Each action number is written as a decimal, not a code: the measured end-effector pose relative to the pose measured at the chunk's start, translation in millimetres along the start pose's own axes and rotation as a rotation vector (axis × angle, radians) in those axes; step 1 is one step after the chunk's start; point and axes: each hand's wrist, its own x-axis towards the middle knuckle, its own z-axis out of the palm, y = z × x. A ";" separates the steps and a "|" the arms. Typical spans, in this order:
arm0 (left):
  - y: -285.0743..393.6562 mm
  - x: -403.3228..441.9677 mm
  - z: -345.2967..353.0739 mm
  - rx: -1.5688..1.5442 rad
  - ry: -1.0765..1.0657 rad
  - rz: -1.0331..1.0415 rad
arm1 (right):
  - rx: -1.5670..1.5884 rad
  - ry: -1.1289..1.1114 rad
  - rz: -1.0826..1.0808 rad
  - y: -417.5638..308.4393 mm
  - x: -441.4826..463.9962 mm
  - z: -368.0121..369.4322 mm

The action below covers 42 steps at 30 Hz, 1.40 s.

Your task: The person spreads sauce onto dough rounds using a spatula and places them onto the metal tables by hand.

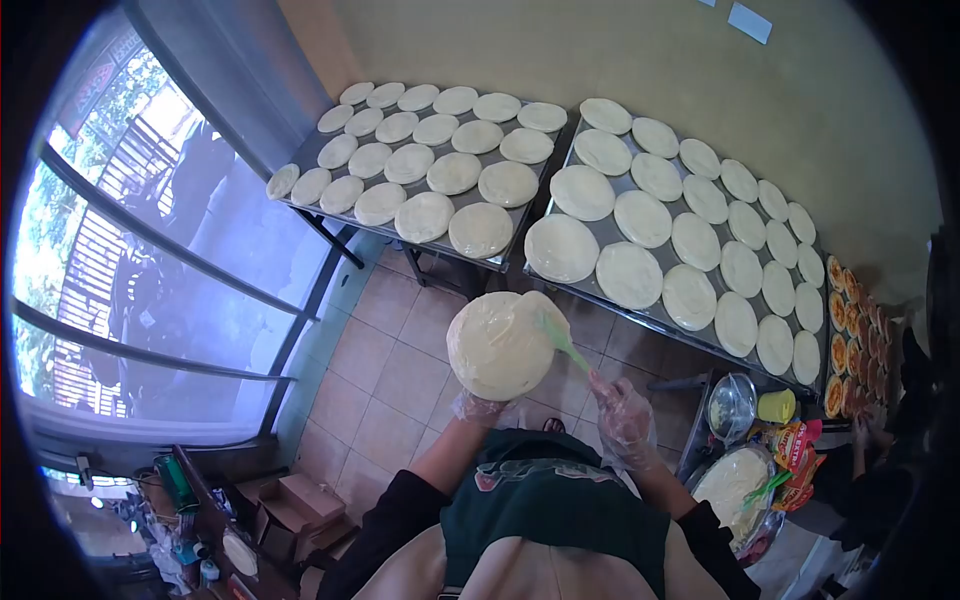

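Observation:
My left hand [482,408], in a clear plastic glove, holds a round dough base [495,360] up from below, over the tiled floor. A glossy, cream-coloured spread coats the top of the base. My right hand [625,425], also gloved, is closed round the handle of a green spatula [568,347]. The spatula's head touches the base's right edge, where a thick lump of spread [540,312] sits. Beyond my hands, many similar rounds lie in rows on the left metal table [500,262] and the right metal table [640,322].
At lower right stand a large bowl of white spread [735,485] with a green utensil [765,490], a metal bowl [733,405], a yellow tub [776,406] and a red packet [797,460]. Topped rounds [850,330] and a co-worker's hand [866,425] are far right. Windows [170,270] line the left.

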 end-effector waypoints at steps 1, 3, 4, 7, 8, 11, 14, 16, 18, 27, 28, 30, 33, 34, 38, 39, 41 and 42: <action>-2.1 -0.9 0.8 -0.008 -0.002 -0.006 | -0.002 0.003 0.001 7.3 1.3 1.3; -4.5 4.6 4.3 -0.020 0.003 -0.012 | 0.517 0.116 0.201 18.3 11.7 -0.6; -5.6 7.0 5.0 -0.027 0.007 -0.017 | 0.518 0.114 0.201 18.8 12.5 -5.7; -7.3 4.4 6.7 -0.049 0.026 -0.028 | 0.385 0.052 0.180 3.7 19.9 -33.8; -9.3 5.5 8.8 -0.055 0.029 -0.032 | 0.291 -0.036 0.154 1.7 16.6 -35.6; -7.8 1.6 10.7 -0.076 0.034 -0.044 | 0.283 -0.017 0.131 14.7 17.1 -25.0; -2.7 2.3 7.0 -0.090 0.047 -0.051 | 0.323 0.049 0.132 29.3 30.7 -31.1; -4.5 2.0 9.0 -0.104 0.057 -0.058 | 0.269 0.010 0.133 29.2 39.8 -50.5; -5.6 1.8 9.7 -0.118 0.063 -0.065 | 0.120 -0.135 -0.119 27.9 45.4 -65.8; 3.6 -20.8 8.5 -0.186 0.101 -0.077 | 0.372 0.021 -0.240 67.5 81.0 -53.5; 5.7 -21.0 7.0 -0.194 0.107 -0.076 | 0.375 0.016 -0.245 65.1 81.4 -57.8; 7.1 -18.3 7.2 -0.209 0.122 -0.080 | 0.319 -0.160 -0.196 48.4 86.1 -80.2; 11.5 -18.2 6.2 -0.230 0.129 -0.099 | 0.155 -0.296 -0.298 43.9 93.7 -89.9; 10.2 -18.4 7.4 -0.238 0.131 -0.104 | 0.155 -0.295 -0.298 48.5 93.3 -86.4; 6.6 -22.2 11.7 -0.266 0.141 -0.114 | 0.355 -0.188 0.029 80.2 76.0 -34.9; 3.9 -16.8 13.8 -0.276 0.147 -0.116 | 0.593 -0.191 0.241 83.9 64.5 -21.5; -0.9 -2.6 18.3 -0.294 0.157 -0.118 | 1.000 -0.141 0.455 51.0 40.1 3.7; -1.7 4.3 19.6 -0.301 0.161 -0.121 | 1.407 -0.075 0.676 30.2 30.3 16.0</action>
